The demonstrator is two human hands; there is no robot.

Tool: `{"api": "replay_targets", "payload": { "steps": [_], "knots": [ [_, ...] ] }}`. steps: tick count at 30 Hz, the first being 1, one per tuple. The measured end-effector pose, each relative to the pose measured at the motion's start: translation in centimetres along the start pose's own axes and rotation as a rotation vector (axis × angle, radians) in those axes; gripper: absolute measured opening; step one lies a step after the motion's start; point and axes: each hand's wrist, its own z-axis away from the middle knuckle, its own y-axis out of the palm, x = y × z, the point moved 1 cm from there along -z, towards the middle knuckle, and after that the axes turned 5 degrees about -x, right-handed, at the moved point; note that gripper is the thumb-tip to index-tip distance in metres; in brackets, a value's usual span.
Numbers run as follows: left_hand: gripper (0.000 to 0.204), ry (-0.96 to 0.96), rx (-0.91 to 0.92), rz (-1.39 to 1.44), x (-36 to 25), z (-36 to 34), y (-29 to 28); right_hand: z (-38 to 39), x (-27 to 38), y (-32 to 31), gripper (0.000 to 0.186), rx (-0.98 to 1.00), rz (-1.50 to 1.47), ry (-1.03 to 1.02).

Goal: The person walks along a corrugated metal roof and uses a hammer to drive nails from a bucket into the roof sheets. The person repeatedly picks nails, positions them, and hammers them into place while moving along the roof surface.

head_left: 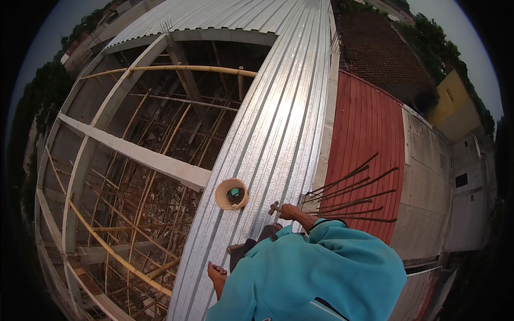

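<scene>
My right hand (290,212) is closed around the handle of a hammer (274,207), its metal head sticking out to the left just above the roof sheet. My left hand (217,275) is low at the left, over the shiny corrugated metal roof (257,155). Its fingers look curled; whether anything is in them is too small to tell. Ahead of me on the sheet stands a cream plastic bucket (231,194) with a small teal item (234,191) and dark contents inside. My feet and dark trousers (246,251) show between my hands, partly hidden by my teal jacket (321,267).
Along the sheet's left edge is a drop into an open frame of concrete beams (144,152) and bamboo poles (110,244). Several bent rebar rods (358,184) stick out at my right, over a lower red metal roof (369,123). A tiled roof (383,51) lies beyond.
</scene>
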Motion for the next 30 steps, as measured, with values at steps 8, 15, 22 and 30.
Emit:
{"api": "replay_targets", "payload": {
  "steps": [8, 15, 22, 30],
  "knots": [
    [0.038, 0.121, -0.011, -0.536, -3.4, 0.1, 4.9, 5.4, -7.8, 0.6, 0.040, -0.086, -0.167, 0.188],
    [0.038, 0.164, 0.064, -0.582, -3.4, -0.6, 12.9, 6.8, -15.4, 2.8, 0.042, -0.177, -0.257, 0.320],
    [0.038, 0.215, 0.257, -0.648, -1.6, 3.2, 17.1, 6.7, -16.1, 2.4, 0.045, -0.214, -0.423, 0.391],
    [0.036, 0.443, 0.342, -0.981, -1.0, -4.5, 11.0, 4.4, -13.9, 3.0, 0.041, -0.311, -0.357, 0.287]
  ]
}}
